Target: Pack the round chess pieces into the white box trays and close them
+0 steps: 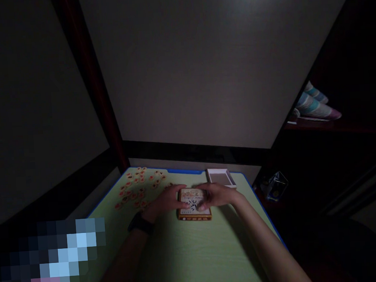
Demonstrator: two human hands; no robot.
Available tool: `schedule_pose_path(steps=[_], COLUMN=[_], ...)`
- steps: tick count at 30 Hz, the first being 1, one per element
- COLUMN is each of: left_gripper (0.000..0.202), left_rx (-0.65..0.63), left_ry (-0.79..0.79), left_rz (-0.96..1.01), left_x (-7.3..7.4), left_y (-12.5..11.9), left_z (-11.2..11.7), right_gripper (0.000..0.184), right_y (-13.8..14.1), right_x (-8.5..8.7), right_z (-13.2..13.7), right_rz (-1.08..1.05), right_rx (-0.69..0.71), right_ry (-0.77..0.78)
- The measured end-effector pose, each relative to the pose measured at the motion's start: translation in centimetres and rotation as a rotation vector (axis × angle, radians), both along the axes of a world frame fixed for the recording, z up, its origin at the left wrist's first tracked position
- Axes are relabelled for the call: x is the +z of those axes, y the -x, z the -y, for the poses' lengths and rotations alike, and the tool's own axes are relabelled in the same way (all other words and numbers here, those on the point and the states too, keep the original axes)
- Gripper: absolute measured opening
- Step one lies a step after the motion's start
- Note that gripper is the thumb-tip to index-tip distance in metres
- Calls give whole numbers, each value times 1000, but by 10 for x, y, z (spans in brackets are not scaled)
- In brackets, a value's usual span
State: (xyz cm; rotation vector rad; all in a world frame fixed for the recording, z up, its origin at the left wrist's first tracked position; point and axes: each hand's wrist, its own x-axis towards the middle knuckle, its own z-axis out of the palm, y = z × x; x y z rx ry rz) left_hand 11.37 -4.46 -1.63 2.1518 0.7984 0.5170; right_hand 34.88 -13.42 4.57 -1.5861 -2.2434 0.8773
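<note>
A small orange-edged game box with a pale printed lid lies on the green table. My left hand grips its left side, fingers curled over the edge. From the right, my right hand rests on the lid with fingers wrapped over the box. A dark watch sits on my left wrist. Several round pale game pieces with red marks lie scattered on the table's far left, just beyond my left hand.
An empty white box tray sits at the table's far edge, right of centre. The table has a blue rim. A clear container stands in the dark beyond the right edge. Folded cloths lie on a shelf at right.
</note>
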Motion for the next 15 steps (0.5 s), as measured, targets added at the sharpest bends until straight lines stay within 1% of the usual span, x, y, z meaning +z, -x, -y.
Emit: schedule_pose_path(steps=[2,4,8,11,15], left_gripper=[76,77,72,71,72], left_rx=[-3,3,-6,-6,-23], left_ry=[-22,-60,-155,-213,-232], left_rz=[-28,-60,-121,-161,-218], left_x=[0,0,1,3,3], left_y=[1,2,1,1,1], left_z=[-1,-2,-1,2,2], right_gripper=[81,89,91,95,96], right_y=[3,6,10,9,7], right_x=[0,-1,-5,-10,-15], right_z=[0,0,-2,-5,-7], right_rz=[28,79,163,208,205], right_rx=[3,1,18,15,36], right_ry=[11,14,4,-14,-24])
